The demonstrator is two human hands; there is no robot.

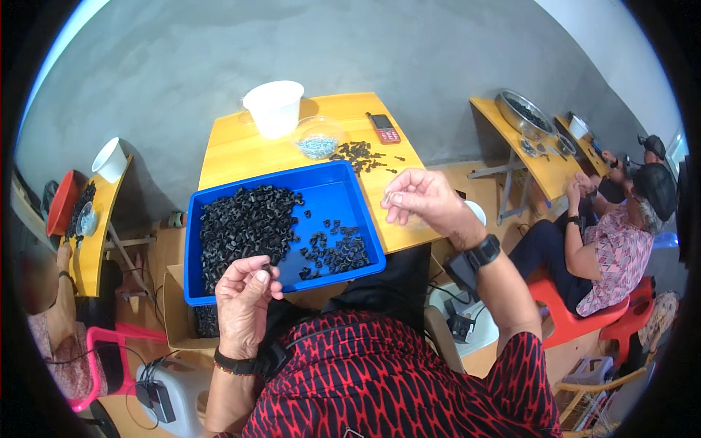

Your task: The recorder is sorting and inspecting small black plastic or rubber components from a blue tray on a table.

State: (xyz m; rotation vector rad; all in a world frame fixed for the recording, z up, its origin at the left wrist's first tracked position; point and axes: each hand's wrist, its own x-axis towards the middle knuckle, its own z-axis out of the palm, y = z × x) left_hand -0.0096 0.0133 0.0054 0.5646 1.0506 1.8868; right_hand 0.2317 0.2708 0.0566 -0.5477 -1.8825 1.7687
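My left hand [247, 301] is closed in a pinch at the near edge of the blue tray, with a small black plastic piece [266, 269] between thumb and fingertips. To the right of the tray, my right hand [427, 201] is raised over the table, its thumb and forefinger pinched around something too small to make out. The blue tray [358, 191] holds a big heap of small black plastic pieces [244, 219] on its left side. A smaller scatter of black pieces [339, 250] lies on its right side.
On the yellow table [226, 157] are a white bucket [274, 109], a clear bowl of small silvery pieces [318, 146], loose dark parts [359, 155] and a red phone [384, 128]. A cardboard box [177, 310] is under the tray. Other people work at tables on both sides.
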